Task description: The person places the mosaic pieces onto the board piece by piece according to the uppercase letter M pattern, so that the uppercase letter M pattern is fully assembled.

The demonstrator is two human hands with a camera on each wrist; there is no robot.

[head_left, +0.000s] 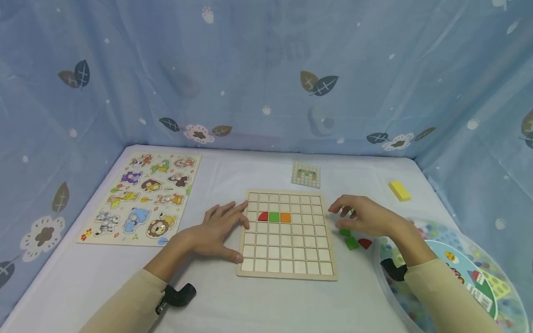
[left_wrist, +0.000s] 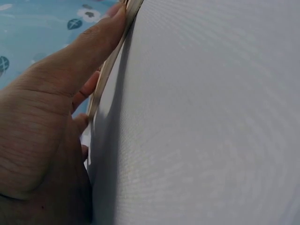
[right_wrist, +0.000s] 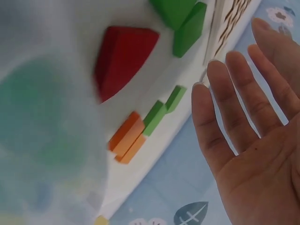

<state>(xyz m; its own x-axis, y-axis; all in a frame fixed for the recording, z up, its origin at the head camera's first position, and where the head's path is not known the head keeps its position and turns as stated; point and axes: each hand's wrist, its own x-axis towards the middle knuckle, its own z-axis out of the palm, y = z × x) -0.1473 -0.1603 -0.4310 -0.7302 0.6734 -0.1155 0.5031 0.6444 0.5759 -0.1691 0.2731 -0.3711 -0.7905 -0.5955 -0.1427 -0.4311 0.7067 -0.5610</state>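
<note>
A wooden grid board lies on the white table. In one of its upper rows sit a red quarter-round piece, a green square and an orange square, side by side. My left hand is spread along the board's left edge, thumb and fingertips at the rim. Off the board's right side, my right hand hovers with loosely bent fingers and nothing in them. Under and beside it lie loose green pieces and a red quarter-round; the right wrist view also shows orange pieces.
A small pattern card lies behind the board. To the left is an animal puzzle board. A yellow block lies at the back right, and a round clear container of colourful pieces sits under my right forearm. Blue curtains surround the table.
</note>
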